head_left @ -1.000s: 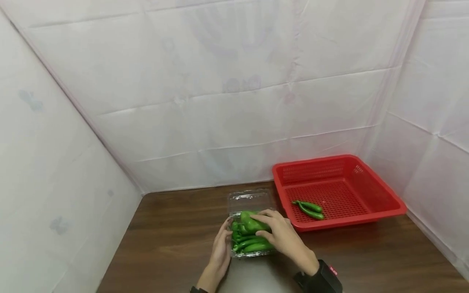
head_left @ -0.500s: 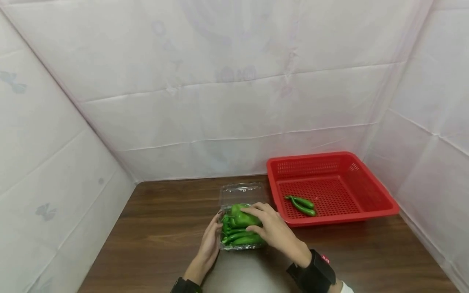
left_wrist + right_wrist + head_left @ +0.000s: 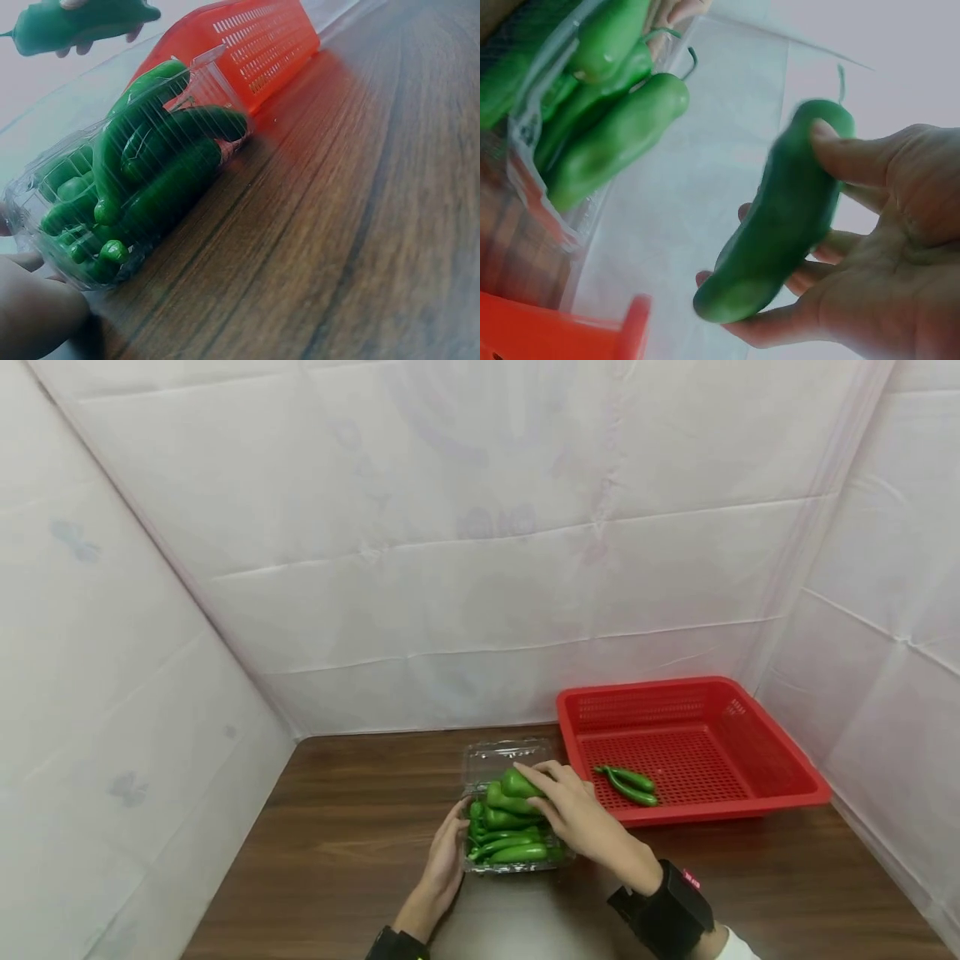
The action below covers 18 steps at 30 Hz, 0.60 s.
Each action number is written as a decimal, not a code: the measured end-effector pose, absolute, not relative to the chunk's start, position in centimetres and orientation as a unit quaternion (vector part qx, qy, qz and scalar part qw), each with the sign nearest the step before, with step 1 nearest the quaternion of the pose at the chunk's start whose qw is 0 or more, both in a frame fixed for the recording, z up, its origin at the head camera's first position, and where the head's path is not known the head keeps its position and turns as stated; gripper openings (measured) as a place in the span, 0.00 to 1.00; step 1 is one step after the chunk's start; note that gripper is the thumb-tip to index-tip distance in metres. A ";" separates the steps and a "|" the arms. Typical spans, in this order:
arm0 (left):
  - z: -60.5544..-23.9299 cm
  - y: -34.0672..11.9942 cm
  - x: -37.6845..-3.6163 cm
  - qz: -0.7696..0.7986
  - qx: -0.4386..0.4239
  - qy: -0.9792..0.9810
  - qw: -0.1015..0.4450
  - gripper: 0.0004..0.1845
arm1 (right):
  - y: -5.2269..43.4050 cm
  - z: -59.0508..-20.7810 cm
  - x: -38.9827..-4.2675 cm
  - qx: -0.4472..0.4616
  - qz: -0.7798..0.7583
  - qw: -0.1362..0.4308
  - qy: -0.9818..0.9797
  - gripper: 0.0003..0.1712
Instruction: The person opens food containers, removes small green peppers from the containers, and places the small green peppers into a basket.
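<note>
My right hand (image 3: 573, 806) holds a green pepper (image 3: 787, 202) between thumb and fingers, raised over the far side of a clear plastic clamshell box (image 3: 510, 868). In the right wrist view the held pepper hangs apart from the box, its thin stem pointing up. Several more green peppers (image 3: 517, 853) fill the box, lying side by side and piled on one another. The box's lid (image 3: 502, 760) is folded back behind it. My left hand (image 3: 445, 856) rests against the box's left end, its thumb (image 3: 45, 307) low beside that end in the left wrist view.
A red perforated plastic basket (image 3: 720, 810) stands at the back right, just beside the box. Slim green peppers (image 3: 630, 785) lie in its near left corner. Brown wood-grain tabletop (image 3: 360, 827) lies around the box, with white sheeting (image 3: 450, 610) behind and at both sides.
My right hand has raised one green pepper up off the pile, away from the peppers beneath it. My left hand stays at the box's end. The head view has shifted slightly.
</note>
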State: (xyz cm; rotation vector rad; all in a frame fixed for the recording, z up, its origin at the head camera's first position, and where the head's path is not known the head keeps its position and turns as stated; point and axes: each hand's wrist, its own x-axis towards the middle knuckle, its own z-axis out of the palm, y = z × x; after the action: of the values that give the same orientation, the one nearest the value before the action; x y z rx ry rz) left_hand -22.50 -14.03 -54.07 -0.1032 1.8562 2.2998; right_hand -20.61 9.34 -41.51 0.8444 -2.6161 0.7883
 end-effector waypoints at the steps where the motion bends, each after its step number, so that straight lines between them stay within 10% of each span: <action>1: -54.2 -14.0 -22.5 0.777 -0.034 0.622 0.089 0.35 | 9.3 -41.4 -20.6 0.286 0.279 0.141 -0.906 0.30; 18: -54.3 -13.8 -22.5 0.780 -0.027 0.620 0.078 0.33 | 8.9 -40.8 -20.7 0.204 0.371 0.168 -0.890 0.26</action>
State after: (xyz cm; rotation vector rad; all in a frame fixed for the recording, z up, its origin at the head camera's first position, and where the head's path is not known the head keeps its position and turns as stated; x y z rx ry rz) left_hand -22.47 -13.84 -54.27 -0.0799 1.8581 2.3361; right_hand -20.74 8.91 -40.84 0.5815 -2.5322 1.0559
